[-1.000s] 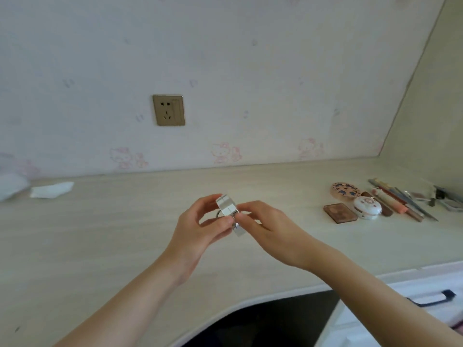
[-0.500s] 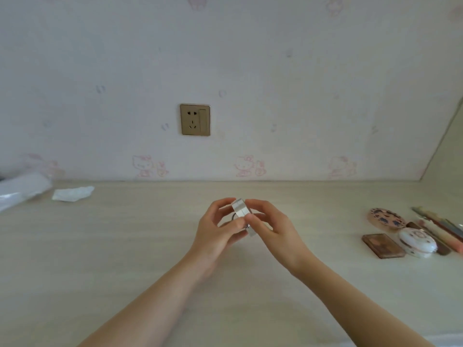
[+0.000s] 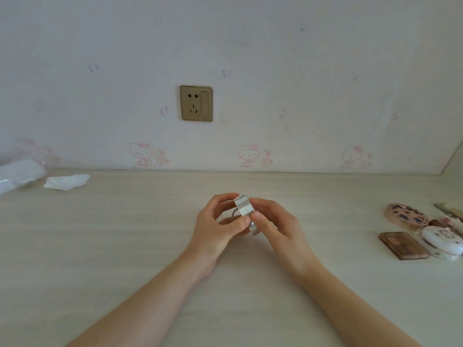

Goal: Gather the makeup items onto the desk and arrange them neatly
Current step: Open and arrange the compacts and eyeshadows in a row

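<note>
Over the middle of the pale wooden desk [image 3: 125, 246], both hands hold one small silver, mirror-like case [image 3: 243, 206]. My left hand [image 3: 218, 226] pinches its left side between thumb and fingers. My right hand [image 3: 275, 226] pinches its right side, thumb on the near edge. A thin metal loop shows under the case. At the right edge of the desk lie a round patterned compact [image 3: 404, 216], a brown rectangular palette [image 3: 403, 245], a white round compact [image 3: 442, 242] and some pencils or tubes [image 3: 451, 211], partly cut off by the frame.
A crumpled white tissue [image 3: 66, 181] and a clear plastic packet [image 3: 17, 175] lie at the back left of the desk. A brass wall socket [image 3: 196, 103] is on the wallpapered wall behind. A side wall closes the far right corner.
My view has swung left and up, so the makeup group slid toward the right edge and the desk's front edge left the frame. Both hands keep holding the silver case with little change.
</note>
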Demonstrator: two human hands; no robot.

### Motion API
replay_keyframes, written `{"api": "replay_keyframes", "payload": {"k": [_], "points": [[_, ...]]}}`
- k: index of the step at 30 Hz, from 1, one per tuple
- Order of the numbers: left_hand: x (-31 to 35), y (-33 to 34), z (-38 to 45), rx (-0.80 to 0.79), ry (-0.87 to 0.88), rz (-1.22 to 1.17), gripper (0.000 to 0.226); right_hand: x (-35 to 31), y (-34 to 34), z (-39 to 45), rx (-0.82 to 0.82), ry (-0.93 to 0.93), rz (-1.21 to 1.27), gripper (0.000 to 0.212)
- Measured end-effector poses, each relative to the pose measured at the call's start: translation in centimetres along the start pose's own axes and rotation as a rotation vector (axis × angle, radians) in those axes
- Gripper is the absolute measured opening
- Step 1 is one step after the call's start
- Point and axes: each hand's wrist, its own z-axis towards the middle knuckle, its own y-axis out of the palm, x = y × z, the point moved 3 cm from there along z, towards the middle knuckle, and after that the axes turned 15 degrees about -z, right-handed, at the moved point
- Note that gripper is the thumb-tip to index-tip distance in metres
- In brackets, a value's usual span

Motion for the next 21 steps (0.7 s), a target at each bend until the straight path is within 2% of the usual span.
{"api": "replay_keyframes", "payload": {"k": [21], "points": [[0.37, -0.4, 0.26, -0.022, -0.018, -0.061, 0.053, -0.3, 0.3, 0.2, 0.005, -0.073, -0.063, 0.025]]}}
